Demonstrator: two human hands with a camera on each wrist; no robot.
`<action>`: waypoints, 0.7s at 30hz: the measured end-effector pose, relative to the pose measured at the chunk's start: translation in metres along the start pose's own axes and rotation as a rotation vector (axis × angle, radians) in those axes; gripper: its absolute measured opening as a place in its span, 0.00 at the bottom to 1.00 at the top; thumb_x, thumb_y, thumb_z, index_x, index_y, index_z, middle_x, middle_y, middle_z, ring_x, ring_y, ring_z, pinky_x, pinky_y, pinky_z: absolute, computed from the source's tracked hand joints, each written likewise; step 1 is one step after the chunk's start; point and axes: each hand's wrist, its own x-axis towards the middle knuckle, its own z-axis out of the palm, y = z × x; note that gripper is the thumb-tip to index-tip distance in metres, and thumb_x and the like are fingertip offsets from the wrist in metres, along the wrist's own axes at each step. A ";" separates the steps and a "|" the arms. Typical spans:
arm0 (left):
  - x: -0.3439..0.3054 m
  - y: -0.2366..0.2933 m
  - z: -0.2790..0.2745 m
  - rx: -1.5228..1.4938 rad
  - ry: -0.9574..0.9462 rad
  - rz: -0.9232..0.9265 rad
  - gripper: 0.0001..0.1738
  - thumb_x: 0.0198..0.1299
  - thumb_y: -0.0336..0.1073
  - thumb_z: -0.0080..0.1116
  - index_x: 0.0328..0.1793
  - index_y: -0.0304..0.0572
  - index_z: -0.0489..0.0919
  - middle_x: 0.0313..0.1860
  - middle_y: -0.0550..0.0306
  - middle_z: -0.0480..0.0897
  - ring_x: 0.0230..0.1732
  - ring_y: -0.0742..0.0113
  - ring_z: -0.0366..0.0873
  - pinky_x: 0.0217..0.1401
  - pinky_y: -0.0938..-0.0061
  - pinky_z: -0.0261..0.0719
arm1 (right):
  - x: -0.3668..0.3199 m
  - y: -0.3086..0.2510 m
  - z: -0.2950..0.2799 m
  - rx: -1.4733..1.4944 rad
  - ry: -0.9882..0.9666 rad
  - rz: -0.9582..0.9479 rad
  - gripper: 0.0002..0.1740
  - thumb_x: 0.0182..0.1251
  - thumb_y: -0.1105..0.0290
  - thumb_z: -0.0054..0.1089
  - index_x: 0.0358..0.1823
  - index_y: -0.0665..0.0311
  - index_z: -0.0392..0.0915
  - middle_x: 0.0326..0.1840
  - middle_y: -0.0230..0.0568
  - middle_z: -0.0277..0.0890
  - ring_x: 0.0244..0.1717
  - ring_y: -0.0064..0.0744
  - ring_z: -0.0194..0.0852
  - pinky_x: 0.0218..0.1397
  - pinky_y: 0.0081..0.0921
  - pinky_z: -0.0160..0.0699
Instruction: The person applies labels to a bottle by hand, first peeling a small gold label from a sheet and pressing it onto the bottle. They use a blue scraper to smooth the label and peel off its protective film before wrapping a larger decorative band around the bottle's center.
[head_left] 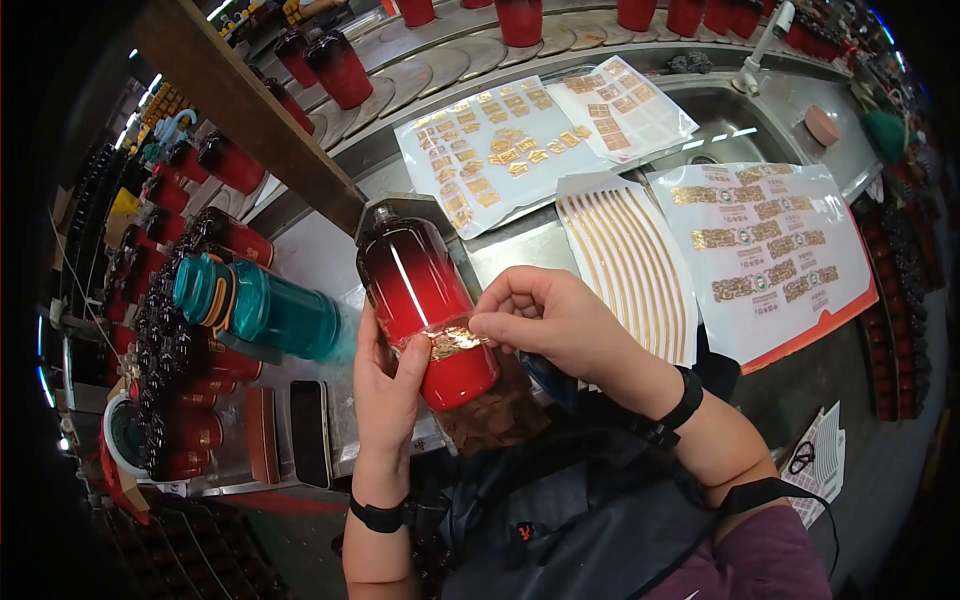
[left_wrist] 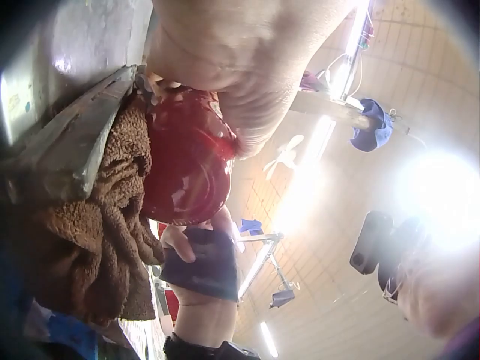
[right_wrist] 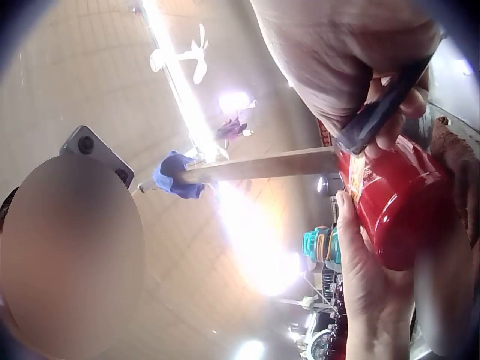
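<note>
A glossy bottle (head_left: 415, 275), black fading to red, lies tilted with its base toward the person. My left hand (head_left: 388, 385) grips its side, the thumb at the edge of a gold decal (head_left: 455, 341) wrapped round the lower body. On the other side my right hand (head_left: 545, 320) has thumb and forefinger close together at the decal's right end. That hand also holds a dark flat scraper (left_wrist: 201, 262), which shows as a dark strip across its fingers in the right wrist view. Beneath the bottle is a bunched brown towel (left_wrist: 112, 225).
Decal sheets (head_left: 500, 150) lie behind and right, among them a gold-striped sheet (head_left: 635, 260) and a patterned one (head_left: 760, 240). A teal water bottle (head_left: 280, 310) and a phone (head_left: 310, 430) are left. A wooden post (head_left: 260, 110) rises near the bottle's neck; a sink (head_left: 720, 130) lies beyond.
</note>
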 end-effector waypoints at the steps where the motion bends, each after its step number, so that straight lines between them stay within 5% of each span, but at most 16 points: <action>1: 0.001 -0.004 -0.002 -0.032 0.001 0.002 0.40 0.70 0.39 0.61 0.82 0.33 0.56 0.70 0.47 0.74 0.67 0.63 0.74 0.71 0.67 0.72 | -0.001 -0.002 0.001 -0.003 -0.008 0.001 0.08 0.69 0.71 0.66 0.41 0.69 0.80 0.29 0.31 0.79 0.29 0.15 0.76 0.33 0.15 0.74; 15: -0.002 0.002 0.000 -0.054 0.013 0.014 0.37 0.72 0.44 0.59 0.79 0.32 0.62 0.69 0.49 0.75 0.67 0.65 0.74 0.72 0.69 0.69 | -0.004 -0.008 0.005 0.035 -0.021 -0.006 0.09 0.69 0.70 0.67 0.40 0.70 0.80 0.30 0.31 0.80 0.30 0.14 0.75 0.34 0.15 0.75; 21: -0.001 0.000 -0.005 -0.066 0.012 -0.008 0.44 0.68 0.39 0.64 0.83 0.31 0.54 0.72 0.46 0.72 0.70 0.61 0.73 0.73 0.66 0.70 | -0.005 -0.014 0.008 0.035 -0.034 -0.006 0.09 0.69 0.71 0.67 0.41 0.70 0.80 0.30 0.31 0.80 0.30 0.14 0.75 0.34 0.14 0.75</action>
